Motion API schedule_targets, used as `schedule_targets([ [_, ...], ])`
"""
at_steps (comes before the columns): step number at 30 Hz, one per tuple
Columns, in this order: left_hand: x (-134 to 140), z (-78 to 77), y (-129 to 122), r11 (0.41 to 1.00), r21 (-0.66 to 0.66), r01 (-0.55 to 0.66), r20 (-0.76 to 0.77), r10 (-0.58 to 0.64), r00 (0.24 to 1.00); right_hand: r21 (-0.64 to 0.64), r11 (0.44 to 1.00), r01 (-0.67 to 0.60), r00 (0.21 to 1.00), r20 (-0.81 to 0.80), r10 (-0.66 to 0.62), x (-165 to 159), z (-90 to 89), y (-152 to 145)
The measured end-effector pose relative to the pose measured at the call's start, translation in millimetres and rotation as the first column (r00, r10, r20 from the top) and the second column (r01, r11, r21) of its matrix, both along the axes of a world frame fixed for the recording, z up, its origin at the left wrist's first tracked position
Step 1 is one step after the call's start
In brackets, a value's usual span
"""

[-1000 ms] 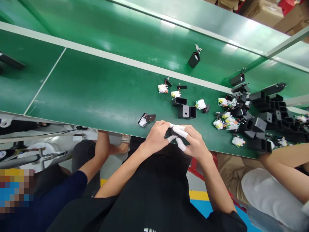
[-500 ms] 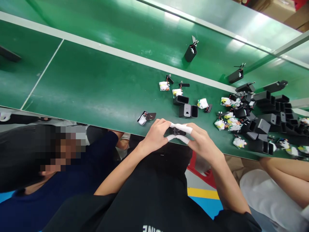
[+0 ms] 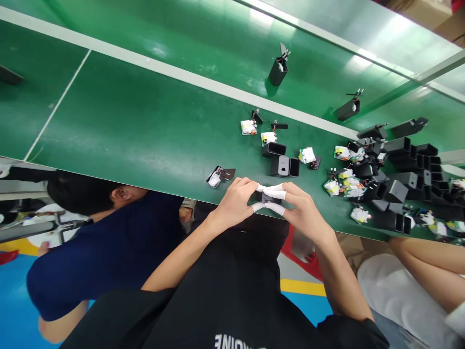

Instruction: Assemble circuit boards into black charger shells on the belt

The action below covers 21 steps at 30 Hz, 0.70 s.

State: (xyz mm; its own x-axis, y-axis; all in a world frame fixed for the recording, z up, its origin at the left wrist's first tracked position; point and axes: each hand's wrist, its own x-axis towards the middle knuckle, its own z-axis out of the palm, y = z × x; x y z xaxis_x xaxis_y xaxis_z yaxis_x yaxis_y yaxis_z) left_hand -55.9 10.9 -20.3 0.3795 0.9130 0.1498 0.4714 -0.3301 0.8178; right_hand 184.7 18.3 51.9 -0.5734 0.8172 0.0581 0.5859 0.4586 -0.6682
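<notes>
My left hand [image 3: 238, 201] and my right hand [image 3: 301, 207] meet at the near edge of the green table, thumbs and forefingers in white finger cots. Between their fingertips they grip a small black plastic casing [image 3: 267, 198], partly covered by the fingers. Left of it lies a black casing with a white-coated circuit board [image 3: 215, 177] and a dark flap. Just beyond my right hand stand black charger housings [image 3: 280, 166], openings showing. Past them are white and yellow circuit boards [image 3: 269, 138] wired to black end plates.
Several black housings and circuit boards [image 3: 351, 184] are heaped at the right. Two housings with plug prongs, one of them [image 3: 278, 71], stand beyond the pale strip [image 3: 203, 87]. A person in a dark blue shirt [image 3: 119, 252] bends at the left; another person's arm [image 3: 428, 266] is at the right.
The person at the left has leaned lower and further under the table edge. My view has shifted slightly. Both my hands keep hold of the black casing, with my right fingers slightly shifted.
</notes>
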Motion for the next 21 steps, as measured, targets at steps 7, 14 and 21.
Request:
schedule_targets([
  [7,1.3,0.2,-0.4,1.0,0.026,-0.004,-0.023,0.004,1.0,0.025,0.999,-0.032,0.993,0.112,0.029,6.2,3.4,-2.7],
  [14,1.4,4.6,-2.5,0.998,0.005,-0.07,0.078,0.069,0.995,0.445,0.862,0.242,0.956,0.042,-0.29,22.8,-37.1,-33.1],
  [21,2.7,2.6,-2.6,0.995,0.054,-0.084,0.066,0.08,0.995,0.493,0.705,0.51,0.841,-0.115,-0.528,17.1,-71.7,-55.5],
])
